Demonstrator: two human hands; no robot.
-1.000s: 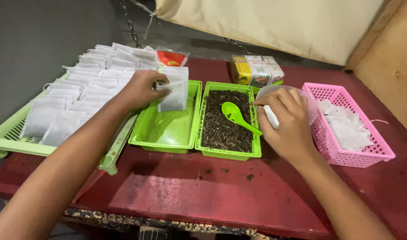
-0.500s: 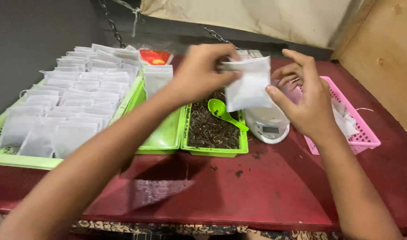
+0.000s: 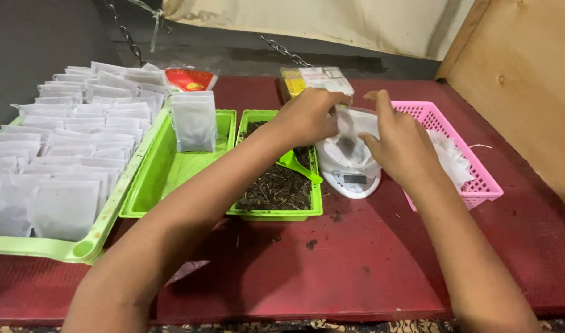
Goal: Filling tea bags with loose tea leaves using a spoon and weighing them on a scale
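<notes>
Head view: both hands meet at centre right of frame over a small white scale (image 3: 351, 176). Left hand (image 3: 307, 116) pinches the top edge of a white bag (image 3: 351, 137), grip closed on it. Right hand (image 3: 398, 139) grips the bag's right side, fingers curled round it, grip closed on it too. Bag hangs upright, mouth up, its bottom just over or touching the scale pan, cannot tell which. Dark patch shows through the fabric, looks like some fill inside.

Left of the scale, touching it or just beside: green tray (image 3: 276, 213) of dark loose leaves, green spoon (image 3: 298, 165) lying in it, partly under the left forearm. Next left, an emptier green tray (image 3: 148, 206) with a stack of bags (image 3: 195, 123) standing at its far end. Far left of frame, big green tray (image 3: 48, 248) covered in rows of flat white bags. Right of the hands, pink basket (image 3: 480, 185) holding more white bags. Upper centre, yellow-white box (image 3: 313, 79) and a red packet (image 3: 190, 80). All on a red tabletop (image 3: 369, 265), a few leaf crumbs on it.

Judged step: holding the bag open or steady at the scale. Next move likely calls for one hand to keep the mouth open, the other free for the spoon
</notes>
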